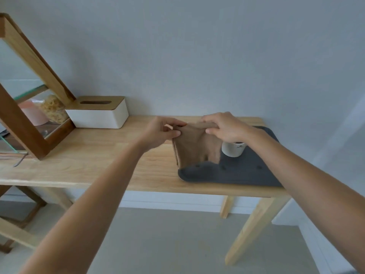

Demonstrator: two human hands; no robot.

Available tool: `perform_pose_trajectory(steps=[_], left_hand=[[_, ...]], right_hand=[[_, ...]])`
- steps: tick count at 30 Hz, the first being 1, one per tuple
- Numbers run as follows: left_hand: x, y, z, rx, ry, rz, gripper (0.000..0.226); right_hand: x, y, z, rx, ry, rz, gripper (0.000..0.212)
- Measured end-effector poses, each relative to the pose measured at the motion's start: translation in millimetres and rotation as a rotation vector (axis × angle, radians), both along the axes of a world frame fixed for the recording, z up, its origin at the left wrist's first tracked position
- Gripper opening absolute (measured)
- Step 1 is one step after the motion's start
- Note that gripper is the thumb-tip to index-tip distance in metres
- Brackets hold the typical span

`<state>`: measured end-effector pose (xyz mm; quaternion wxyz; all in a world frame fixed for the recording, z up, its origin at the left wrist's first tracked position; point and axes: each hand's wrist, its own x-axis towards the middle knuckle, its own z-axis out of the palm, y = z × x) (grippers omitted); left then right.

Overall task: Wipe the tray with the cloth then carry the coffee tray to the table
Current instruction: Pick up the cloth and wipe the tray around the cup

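A brown cloth point(195, 148) hangs between both hands above the left end of a dark grey tray point(237, 176). My left hand point(161, 131) pinches the cloth's upper left corner. My right hand point(225, 126) grips its upper right edge. The cloth's lower edge reaches down to the tray's surface. A white cup point(233, 149) with dark coffee stands on the tray, partly hidden under my right hand. The tray lies on the right end of a light wooden table point(98, 155). A few small dark spots show on the tray's near part.
A white tissue box point(98, 115) with a wooden lid stands at the table's back left. A wood-framed mirror point(29, 115) leans on the far left. The table's right edge is just beyond the tray. A grey wall runs behind; the floor lies below.
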<state>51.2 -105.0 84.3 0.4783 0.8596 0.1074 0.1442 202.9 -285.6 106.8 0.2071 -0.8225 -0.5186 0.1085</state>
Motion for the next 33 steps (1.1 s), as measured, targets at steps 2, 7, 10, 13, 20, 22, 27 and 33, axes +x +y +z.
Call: perform_pose_trajectory(steps=[2, 7, 10, 13, 20, 22, 27, 33], left_hand=[[5.9, -5.4, -26.1, 0.051, 0.048, -0.003, 0.035], [-10.2, -25.2, -73.2, 0.250, 0.200, 0.059, 0.064], [-22.2, -40.9, -94.7, 0.200, 0.282, 0.065, 0.103], [-25.8, -57.2, -118.0, 0.213, 0.299, 0.105, 0.112], [-17.1, -69.9, -130.8, 0.255, 0.327, 0.216, 0.104], [-16.1, -70.5, -130.3, 0.247, 0.345, 0.204, 0.102], [-15.6, -70.8, -128.6, 0.283, 0.393, 0.181, 0.098], [-15.4, -69.2, -127.2, 0.346, 0.455, 0.148, 0.092]], right_hand=[[0.7, -5.7, -21.1, -0.071, -0.020, 0.026, 0.032], [-0.9, -21.2, -69.2, -0.284, -0.067, 0.089, 0.030], [-9.2, -23.9, -86.4, -0.277, -0.019, 0.115, 0.056], [-18.8, -17.7, -99.8, -0.184, -0.021, 0.193, 0.050], [-15.3, 0.7, -130.0, -0.126, -0.220, 0.182, 0.046], [-10.7, 9.3, -133.4, -0.105, -0.246, 0.140, 0.046], [11.4, 45.0, -139.0, -0.108, -0.275, 0.022, 0.047], [49.5, 94.1, -134.8, -0.136, -0.253, -0.149, 0.046]])
